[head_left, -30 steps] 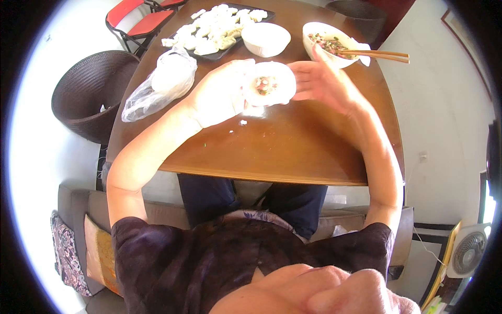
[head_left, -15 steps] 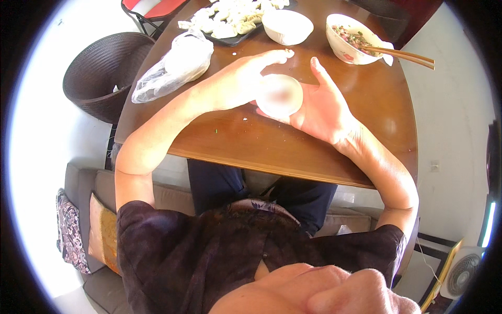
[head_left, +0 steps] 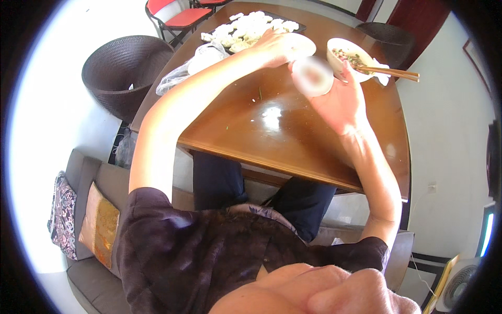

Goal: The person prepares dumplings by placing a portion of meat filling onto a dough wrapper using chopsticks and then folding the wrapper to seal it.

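In the frame's upper centre, the right hand [head_left: 334, 97] cradles a wrapper [head_left: 312, 77], seemingly filled, while the left hand [head_left: 273, 49], grip unclear to me, meets the bowl [head_left: 304, 46], probably for wetting, so folding the edge should follow.

Chopsticks [head_left: 395, 74] in bowl [head_left: 349, 44] — dumplings [head_left: 251, 26] left.

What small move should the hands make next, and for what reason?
Probably bring the left hand from the round white bowl to the round white dough wrapper: it lies unfolded on the right hand, with blurred dark filling uncovered near its centre.
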Demonstrator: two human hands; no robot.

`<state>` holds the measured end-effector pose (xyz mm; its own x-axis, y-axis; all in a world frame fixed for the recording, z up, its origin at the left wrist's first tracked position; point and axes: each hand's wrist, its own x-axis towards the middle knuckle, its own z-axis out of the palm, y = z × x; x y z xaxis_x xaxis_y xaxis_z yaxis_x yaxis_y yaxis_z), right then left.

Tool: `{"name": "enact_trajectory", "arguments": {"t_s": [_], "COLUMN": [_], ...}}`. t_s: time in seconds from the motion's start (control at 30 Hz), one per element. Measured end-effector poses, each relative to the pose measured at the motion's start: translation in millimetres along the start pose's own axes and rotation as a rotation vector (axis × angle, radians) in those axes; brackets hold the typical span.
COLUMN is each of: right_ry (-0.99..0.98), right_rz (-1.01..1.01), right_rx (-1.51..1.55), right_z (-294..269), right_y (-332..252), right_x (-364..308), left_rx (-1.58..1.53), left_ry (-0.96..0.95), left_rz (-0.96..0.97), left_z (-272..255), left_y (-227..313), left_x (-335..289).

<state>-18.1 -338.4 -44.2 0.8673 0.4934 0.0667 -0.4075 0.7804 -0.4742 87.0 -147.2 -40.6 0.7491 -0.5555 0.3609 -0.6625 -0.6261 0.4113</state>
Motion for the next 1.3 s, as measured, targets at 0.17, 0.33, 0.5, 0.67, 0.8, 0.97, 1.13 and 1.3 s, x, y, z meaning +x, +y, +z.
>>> {"name": "enact_trajectory", "arguments": {"t_s": [0.17,0.33,0.5,0.67,0.8,0.97,1.13,1.3], "right_ry": [-0.008,0.026,-0.085,0.06,0.077,-0.518,0.084,0.075], "right_rz": [-0.04,-0.052,0.001,-0.076,-0.088,0.096,-0.056,-0.04], "right_rx": [-0.067,-0.046,0.055,-0.137,-0.216,0.179,-0.223,-0.238], "right_z": [6,4,-15,0,-1,-37,-6,-5], "right_y": [1,-6,-8,-5,-5,-19,-6,-6], "right_x": [-3,-3,0,-4,-2,6,0,-3], "left_rx": [0.154,0.133,-0.175,0.088,0.258,0.281,0.334,0.362], "left_ry": [0.152,0.189,0.514,0.364,0.301,0.324,0.397,0.383], "left_rz": [0.153,0.126,0.278,0.601,0.603,0.609,0.576,0.538], "left_z": [31,29,10,-5,4,6,-2,-4], "left_y": [-45,-61,-7,41,43,40,34,28], "left_x": [15,13,-31,-64,-73,-65,-65,-62]}}
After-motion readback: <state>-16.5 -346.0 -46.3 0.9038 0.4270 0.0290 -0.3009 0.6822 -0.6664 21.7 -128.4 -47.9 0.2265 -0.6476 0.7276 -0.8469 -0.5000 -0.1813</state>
